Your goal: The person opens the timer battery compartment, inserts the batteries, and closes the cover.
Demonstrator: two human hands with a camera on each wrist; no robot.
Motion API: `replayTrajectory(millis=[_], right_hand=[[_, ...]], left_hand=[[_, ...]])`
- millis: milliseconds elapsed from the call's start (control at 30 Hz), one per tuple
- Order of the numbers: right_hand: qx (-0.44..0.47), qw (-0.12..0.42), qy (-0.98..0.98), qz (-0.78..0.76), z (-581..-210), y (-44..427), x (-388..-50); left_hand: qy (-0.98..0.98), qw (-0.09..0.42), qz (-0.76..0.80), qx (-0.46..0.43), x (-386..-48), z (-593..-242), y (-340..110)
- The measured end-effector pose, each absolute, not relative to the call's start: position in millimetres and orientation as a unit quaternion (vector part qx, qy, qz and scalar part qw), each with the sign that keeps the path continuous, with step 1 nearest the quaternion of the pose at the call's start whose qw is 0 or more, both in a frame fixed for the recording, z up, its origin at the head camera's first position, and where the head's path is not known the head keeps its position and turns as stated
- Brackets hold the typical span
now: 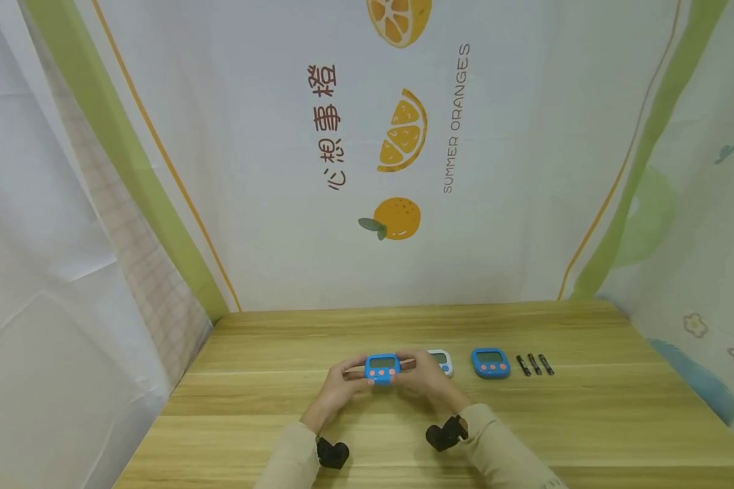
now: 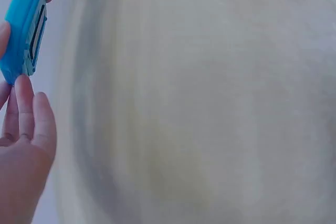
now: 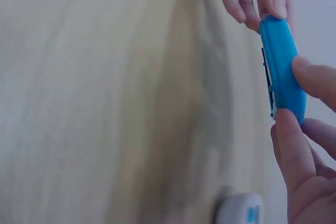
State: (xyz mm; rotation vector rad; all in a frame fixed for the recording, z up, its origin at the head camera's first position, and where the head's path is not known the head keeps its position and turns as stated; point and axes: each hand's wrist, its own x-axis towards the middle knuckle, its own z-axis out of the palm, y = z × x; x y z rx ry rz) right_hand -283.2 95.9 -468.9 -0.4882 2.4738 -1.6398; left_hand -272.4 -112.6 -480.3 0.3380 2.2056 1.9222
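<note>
A blue digital timer (image 1: 382,363) with a grey screen and pink buttons is held up between both hands, its face toward the head camera. My left hand (image 1: 338,390) grips its left end, thumb low on the front and fingers behind. On the other end, my right hand (image 1: 425,375) pinches it the same way. In the left wrist view the blue timer (image 2: 23,27) is seen edge-on, its back facing the table. The right wrist view also gives the blue timer (image 3: 283,69) from the side, with a dark strip along its back.
A white timer (image 1: 445,361) lies partly hidden behind my right hand. Further right on the wooden table (image 1: 269,339) are a second blue timer (image 1: 491,363) and three small black batteries (image 1: 535,365) in a row. A printed curtain (image 1: 269,224) hangs behind the table.
</note>
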Motion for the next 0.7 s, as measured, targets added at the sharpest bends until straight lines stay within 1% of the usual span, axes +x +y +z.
replayTrajectory(millis=[133, 333, 533, 700], right_hand=[[-0.181, 0.049, 0.817, -0.545, -456.6, 103.1, -281.0], [-0.206, 0.023, 0.815, -0.541, -436.6, 113.2, -274.8], [-0.232, 0.034, 0.787, -0.571, -423.7, 122.9, -271.5], [-0.216, 0.046, 0.783, -0.581, -415.0, 130.6, -266.7]], left_hand=[[0.740, 0.102, 0.654, 0.118, -270.8, -468.8, -111.9], [0.726, 0.081, 0.669, 0.136, -265.5, -452.1, -106.4], [0.695, 0.075, 0.701, 0.141, -259.2, -437.4, -96.9], [0.698, 0.066, 0.700, 0.138, -255.6, -429.2, -89.7]])
